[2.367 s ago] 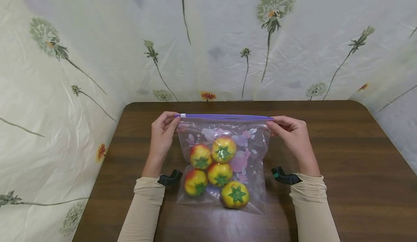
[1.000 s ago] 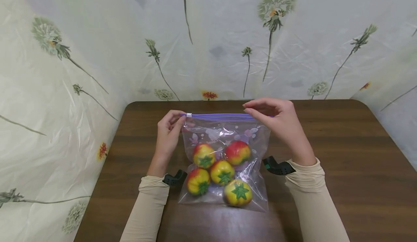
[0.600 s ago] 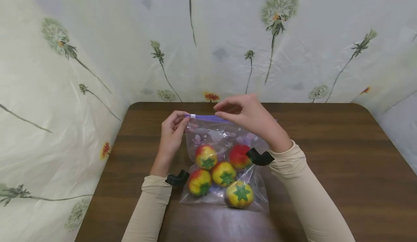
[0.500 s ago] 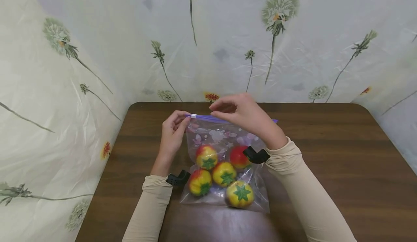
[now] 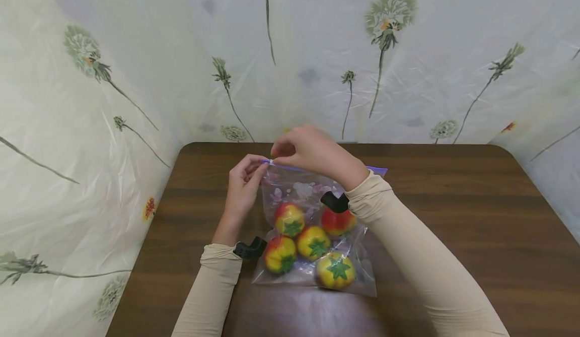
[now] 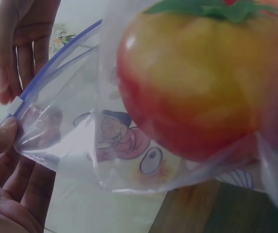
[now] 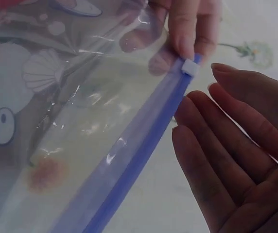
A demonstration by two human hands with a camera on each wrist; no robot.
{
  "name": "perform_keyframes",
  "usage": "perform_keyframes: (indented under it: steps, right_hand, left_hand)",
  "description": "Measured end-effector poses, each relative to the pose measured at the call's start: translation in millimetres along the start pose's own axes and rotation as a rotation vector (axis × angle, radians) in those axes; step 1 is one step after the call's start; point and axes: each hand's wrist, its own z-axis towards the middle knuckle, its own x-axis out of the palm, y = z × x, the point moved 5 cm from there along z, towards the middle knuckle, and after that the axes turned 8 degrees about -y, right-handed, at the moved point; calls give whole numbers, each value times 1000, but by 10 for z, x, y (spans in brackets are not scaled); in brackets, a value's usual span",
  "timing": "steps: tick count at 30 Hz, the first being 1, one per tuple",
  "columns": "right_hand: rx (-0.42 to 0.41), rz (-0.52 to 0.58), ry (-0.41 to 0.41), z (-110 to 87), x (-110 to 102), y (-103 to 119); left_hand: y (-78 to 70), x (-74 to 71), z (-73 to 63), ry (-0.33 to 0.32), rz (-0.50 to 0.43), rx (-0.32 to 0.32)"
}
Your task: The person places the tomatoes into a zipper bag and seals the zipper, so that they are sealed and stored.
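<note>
A clear slider zip bag [image 5: 290,190] with a purple zip edge and printed pictures lies on the table. Inside it are several round yellow-and-red fruits [image 5: 290,219] with green star-shaped tops. My left hand [image 5: 242,186] pinches the bag's upper left corner between thumb and fingers, right beside the white slider [image 6: 15,105]. Over the zip, my right hand [image 5: 317,153] has its thumb and fingers close to that slider. In the right wrist view its fingers [image 7: 217,165] are spread and loosely bent, apart from the slider, holding nothing.
The dark brown wooden table [image 5: 453,216] extends to both sides of the bag. Behind it and at the sides hangs a pale sheet [image 5: 308,50] printed with dandelions. Black wrist mounts [image 5: 250,249] sit at both cuffs, the right one above the fruits.
My right hand has let go of the bag's upper right corner and moved left along the zip to near the slider. My left hand keeps its pinch. The upper right fruit has rolled.
</note>
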Motion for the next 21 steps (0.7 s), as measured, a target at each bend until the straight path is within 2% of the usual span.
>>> perform_keyframes:
  steps: [4,10,21]
  right_hand:
    - [-12,-27,45,92,60,25]
    - [-3,7,99,173,117,38]
    - [3,29,118,208,128,14]
  left_hand:
    - [5,12,-3,4,-9,-8]
    - [1,19,-1,6,0,-8]
    - [-25,16,6,38,-49,-18]
